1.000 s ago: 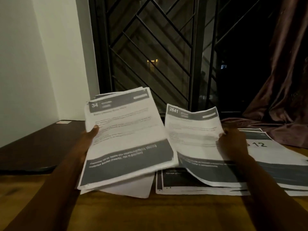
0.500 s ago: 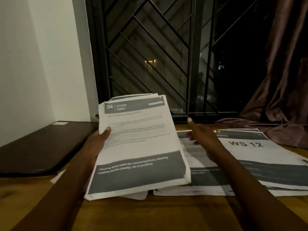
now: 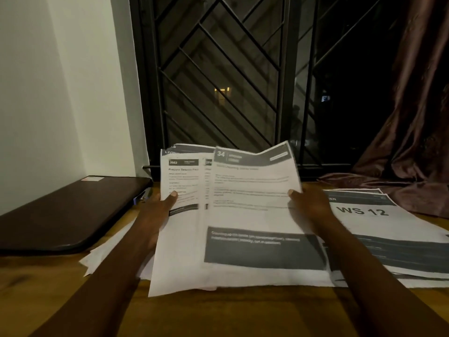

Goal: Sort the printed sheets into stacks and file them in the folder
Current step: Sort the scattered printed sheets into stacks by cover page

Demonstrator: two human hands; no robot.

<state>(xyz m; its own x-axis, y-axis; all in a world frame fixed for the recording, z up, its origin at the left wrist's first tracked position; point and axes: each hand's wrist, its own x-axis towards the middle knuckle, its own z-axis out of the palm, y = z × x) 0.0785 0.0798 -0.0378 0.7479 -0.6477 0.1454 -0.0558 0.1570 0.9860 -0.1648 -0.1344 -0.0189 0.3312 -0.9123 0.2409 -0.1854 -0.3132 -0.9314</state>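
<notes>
Head view: the barred window (image 3: 218, 81) fills the upper middle of the frame, with a brown curtain (image 3: 413, 130) down the right edge. The wooden surface (image 3: 218, 317) runs across the bottom. At left lies a dark case (image 3: 68, 215), flat and closed. At right a stack headed WS 12 (image 3: 388, 229) rests on the surface, its sheets slightly fanned. In the middle a held bundle (image 3: 179, 251) of printed sheets stands tilted up, its lower edge near the surface. Sheet 34 (image 3: 255, 210) is lifted off the bundle's front and bowed across its top. A few loose white sheets (image 3: 102, 256) lie under the left forearm.

The left grip (image 3: 155, 210) is clenched on the bundle's left edge, thumb on the front page. The right grip (image 3: 311, 205) pinches the right edge of sheet 34.

The sheet is held by one edge only, so it could buckle or crease on the way to a stack. A second page might cling and travel with it. The bundle hangs from one side; a slack thumb could let it fan out onto the loose sheets and mix them.

The dark case may be the folder. It is closed, so its contents cannot be told. No sheet visibly sits in it.
</notes>
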